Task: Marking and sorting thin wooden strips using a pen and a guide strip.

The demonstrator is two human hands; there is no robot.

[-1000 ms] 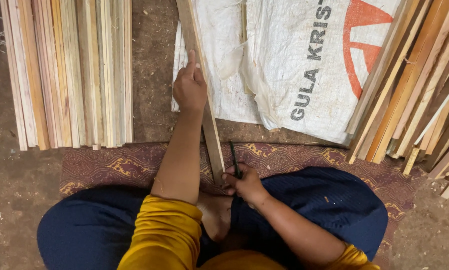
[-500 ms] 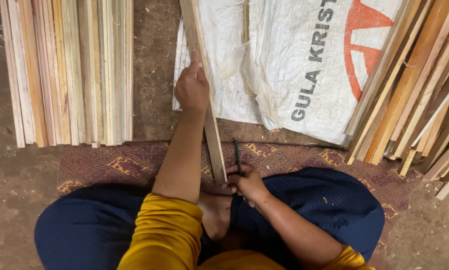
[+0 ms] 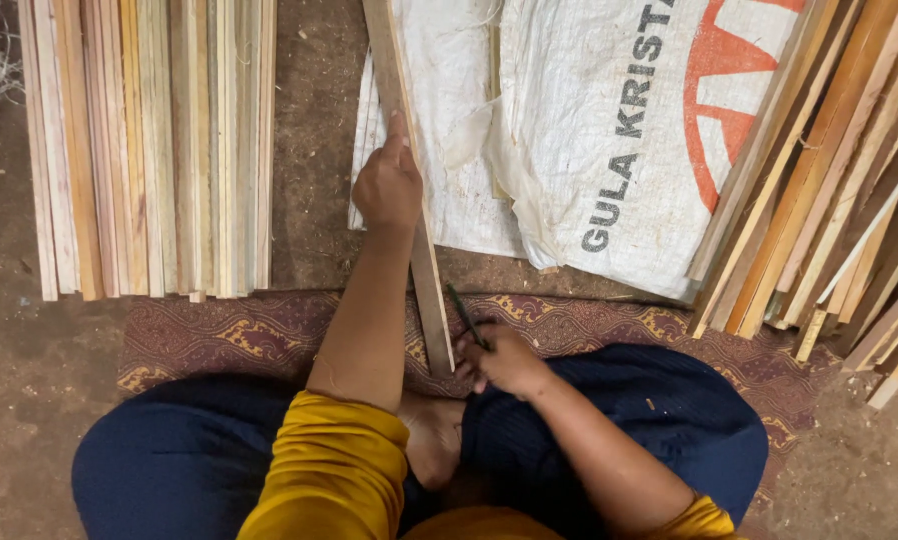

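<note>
Left hand: curled, pressing a long flat slat that is running from sack to lap. Right hand: closed, gripping a thin dark tool just beside the slat's near end. Patterned mat lying on a dirt floor. Woven white sack; pale slat stacks lying left and right.
</note>
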